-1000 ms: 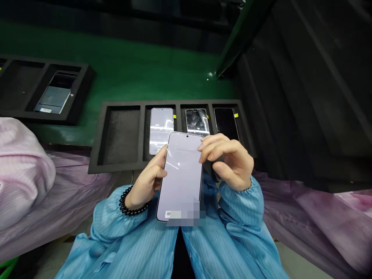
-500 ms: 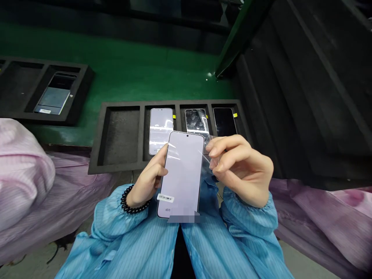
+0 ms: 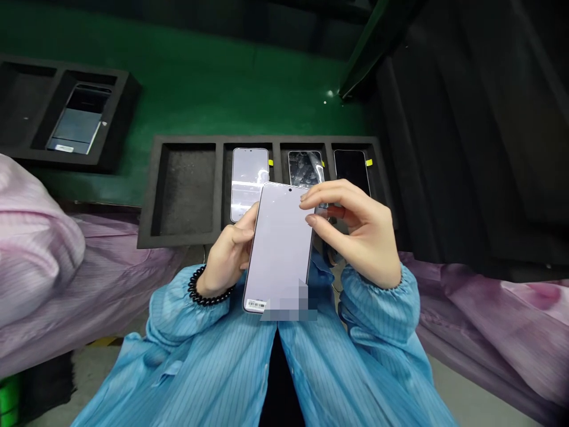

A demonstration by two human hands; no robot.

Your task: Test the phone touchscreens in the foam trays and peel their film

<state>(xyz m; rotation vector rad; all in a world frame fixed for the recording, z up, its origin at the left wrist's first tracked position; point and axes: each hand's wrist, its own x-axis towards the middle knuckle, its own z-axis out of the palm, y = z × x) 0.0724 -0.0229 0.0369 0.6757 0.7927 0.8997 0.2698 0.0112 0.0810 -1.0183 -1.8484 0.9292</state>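
Note:
My left hand (image 3: 229,252) is closed around the left edge of a smartphone (image 3: 282,243), its thumb along the side. The phone is tilted up toward me, with a pale lilac lit screen and a small barcode label (image 3: 255,305) at its lower left. My right hand (image 3: 360,228) is at the phone's upper right edge. Its index fingertip and thumb tip are apart over the screen, with nothing visible between them. A blurred patch hides the phone's lower right corner.
Behind the phone lies a black compartment tray (image 3: 178,240) holding a lit phone (image 3: 249,172), a glossy phone (image 3: 306,168) and a dark phone (image 3: 351,166). Another tray (image 3: 122,107) with a phone stands left. Black foam trays (image 3: 466,148) are at right. People in pink sleeves (image 3: 35,237) flank me.
My right hand has moved left onto the phone's upper right edge. The clear film it pinched no longer shows raised, and the barcode label now sits lower, within the phone's outline.

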